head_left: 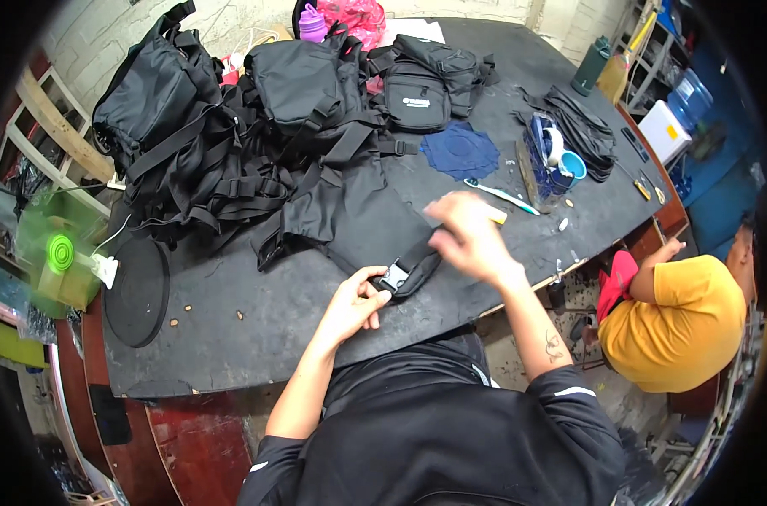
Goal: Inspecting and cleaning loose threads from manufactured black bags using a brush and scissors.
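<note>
So the big black worktable [257, 329] is the anchor here. Up its far side sits a heap of black fabric bags with webbing straps [231, 143]. From that heap a flat black fabric panel [358, 219] runs toward the near edge, ending in a short black padded strap [417, 270] with a black-and-grey plastic side-release buckle [395, 277] on its tip.

The strap's long axis lies diagonally, buckle end pointing at the near-left edge of the table, other end going up-right into the panel.

The left hand [355, 304] has thumb and fingertips pinched on the buckle. The right hand [466, 236] hovers just above the strap's far end, blurred, fingers loosely curled. Can't tell if it's actually gripping anything.

If you ask me, doing this well means pinning the buckle flat and keeping the webbing untwisted.
</note>
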Demonstrator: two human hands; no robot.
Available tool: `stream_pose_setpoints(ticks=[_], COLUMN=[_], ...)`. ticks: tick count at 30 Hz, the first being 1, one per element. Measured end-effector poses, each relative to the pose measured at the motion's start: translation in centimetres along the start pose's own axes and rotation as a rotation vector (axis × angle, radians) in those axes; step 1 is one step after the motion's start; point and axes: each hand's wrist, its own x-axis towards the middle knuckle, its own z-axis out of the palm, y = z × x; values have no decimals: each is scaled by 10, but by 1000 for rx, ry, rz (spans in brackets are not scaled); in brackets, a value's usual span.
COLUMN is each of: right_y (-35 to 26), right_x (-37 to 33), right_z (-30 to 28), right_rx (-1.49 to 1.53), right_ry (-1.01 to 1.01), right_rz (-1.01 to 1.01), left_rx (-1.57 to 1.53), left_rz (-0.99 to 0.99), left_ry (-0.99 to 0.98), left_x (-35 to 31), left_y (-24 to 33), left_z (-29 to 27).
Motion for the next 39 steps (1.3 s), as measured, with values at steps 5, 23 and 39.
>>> stream_pose_setpoints(ticks=[5,23,39], right_y=[-29,-56,41], right_x=[-4,3,63], right_z=[36,33,-90], right_rx=[84,322,115], right_ry=[-386,-365,-206], right_rz=[-305,-111,287], left_rx=[-190,-324,-255], left_rz=[16,128,145], left_ry=[-68,59,264], left_x=[13,8,-1], left_y=[-25,-35,-51], left_z=[-7,12,-5])
